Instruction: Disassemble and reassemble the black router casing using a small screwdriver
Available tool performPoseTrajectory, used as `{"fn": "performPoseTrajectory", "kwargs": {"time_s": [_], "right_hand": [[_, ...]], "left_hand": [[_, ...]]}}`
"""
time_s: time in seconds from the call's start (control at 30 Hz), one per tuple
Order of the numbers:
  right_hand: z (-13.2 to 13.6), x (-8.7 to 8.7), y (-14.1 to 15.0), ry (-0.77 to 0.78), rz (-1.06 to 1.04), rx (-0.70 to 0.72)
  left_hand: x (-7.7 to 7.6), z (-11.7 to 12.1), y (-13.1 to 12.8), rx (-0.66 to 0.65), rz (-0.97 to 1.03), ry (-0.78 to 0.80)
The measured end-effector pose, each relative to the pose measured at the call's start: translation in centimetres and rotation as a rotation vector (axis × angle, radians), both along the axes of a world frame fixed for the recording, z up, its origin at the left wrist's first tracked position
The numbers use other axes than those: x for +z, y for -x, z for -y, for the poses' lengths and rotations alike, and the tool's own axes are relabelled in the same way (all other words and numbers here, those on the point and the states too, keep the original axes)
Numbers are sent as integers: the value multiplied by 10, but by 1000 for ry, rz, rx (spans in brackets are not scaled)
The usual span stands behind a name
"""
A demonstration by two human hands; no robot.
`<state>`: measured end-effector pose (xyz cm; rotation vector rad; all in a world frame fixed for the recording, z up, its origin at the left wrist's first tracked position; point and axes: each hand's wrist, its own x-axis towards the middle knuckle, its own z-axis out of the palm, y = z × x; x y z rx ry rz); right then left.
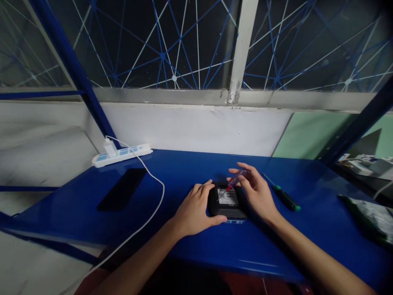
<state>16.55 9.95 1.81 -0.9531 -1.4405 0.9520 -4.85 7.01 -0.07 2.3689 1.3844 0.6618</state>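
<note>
A small black box-shaped device [229, 209] with a white label on its upper face lies on the blue table. My left hand [196, 209] is wrapped around the device's left side, thumb along its near edge and fingers at the far corner. Between the fingers of my right hand [256, 190] is a screwdriver [236, 180] with a clear purplish handle and a red collar. Its thin shaft slants down to the left, the tip over the label area; whether it touches a screw I cannot tell. A second screwdriver [285, 197], green and black, lies right of my right hand.
A white power strip [129, 153] with a plugged-in charger sits at the back left. Its white cable [163, 192] curves across the table toward me. A flat black slab [123, 189] lies left of the cable. A green-edged clear bag [373, 215] is at the right edge.
</note>
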Motion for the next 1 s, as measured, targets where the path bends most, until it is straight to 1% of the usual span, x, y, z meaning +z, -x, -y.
{"fn": "performPoseTrajectory", "kwargs": {"time_s": [0.1,0.17,0.27,0.33,0.4,0.47,0.53,0.6,0.73,0.83,0.9,1.0], "right_hand": [[0,0,2,21,12,5],[-3,1,1,15,2,-38],[-15,1,-8,-34,-35,-200],[-24,1,-20,-68,-10,-309],[-33,0,-34,-55,136,-412],[-38,-2,-45,-18,406,-470],[-41,-5,-50,16,694,-451],[-41,-10,-51,30,888,-423],[-39,-21,-44,51,1037,-422],[-38,-25,-39,79,1123,-454],[-36,-24,-36,86,1163,-490],[-30,-16,-37,72,1193,-562]], "left_hand": [[2,0,0,0,10,16],[3,0,0,2,25,17],[4,0,2,-9,48,21],[4,0,3,-16,68,24],[4,0,4,-16,91,22],[4,-1,5,-12,114,17],[3,-1,5,-12,130,12],[2,-1,5,-14,144,5],[1,-1,5,-17,159,-2],[0,-1,6,-20,167,-9],[0,-2,6,-23,170,-7],[1,-2,7,-31,161,15]]}}
